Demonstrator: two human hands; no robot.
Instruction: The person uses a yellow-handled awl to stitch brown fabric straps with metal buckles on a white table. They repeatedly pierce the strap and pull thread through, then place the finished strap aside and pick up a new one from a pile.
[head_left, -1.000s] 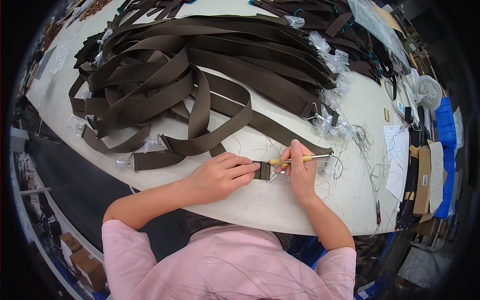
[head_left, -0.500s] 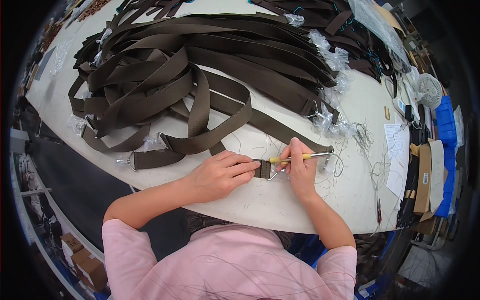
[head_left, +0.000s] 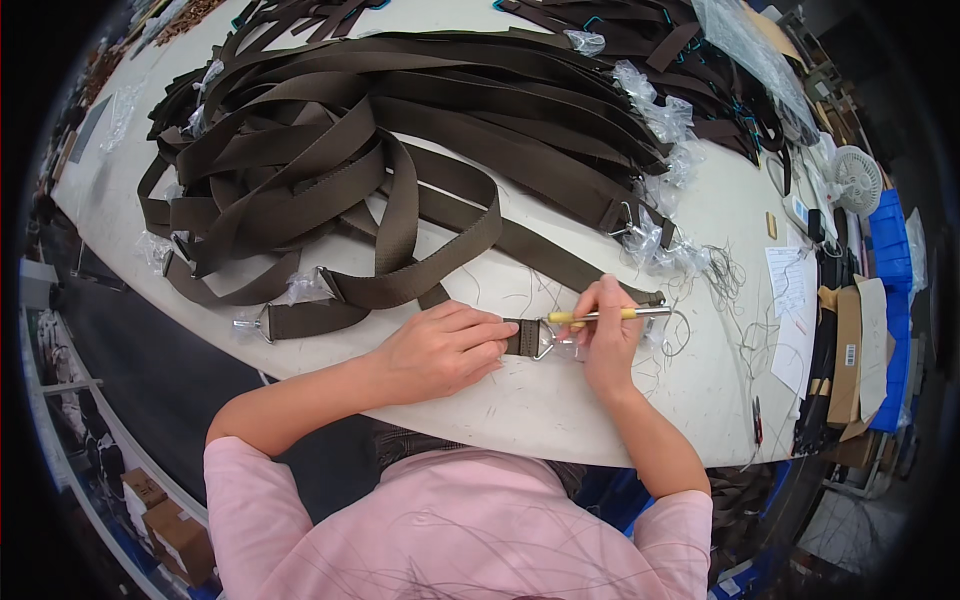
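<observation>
My left hand (head_left: 445,352) presses the end of a dark brown webbing strap (head_left: 521,338) onto the table, its fingers together over the strap. A stitched fold and a metal ring (head_left: 545,340) show just past the fingertips. In my right hand (head_left: 608,340) is a slim pen-shaped tool (head_left: 625,313), yellow at the end toward the strap and silver at the other. The yellow end is close to the ring; whether it touches, I cannot tell. Clear plastic wrap (head_left: 570,349) lies between the ring and my right hand.
Beyond my hands a big heap of brown straps (head_left: 330,150) covers much of the white table (head_left: 500,420). Loose threads (head_left: 730,280) and paper sheets (head_left: 790,310) lie to the right, with snips (head_left: 758,424) near the edge. A small white fan (head_left: 857,180) stands far right.
My right hand has shifted slightly right, drawing the tool's yellow end away from the stitched strap end. My left hand stays in place on the strap.
</observation>
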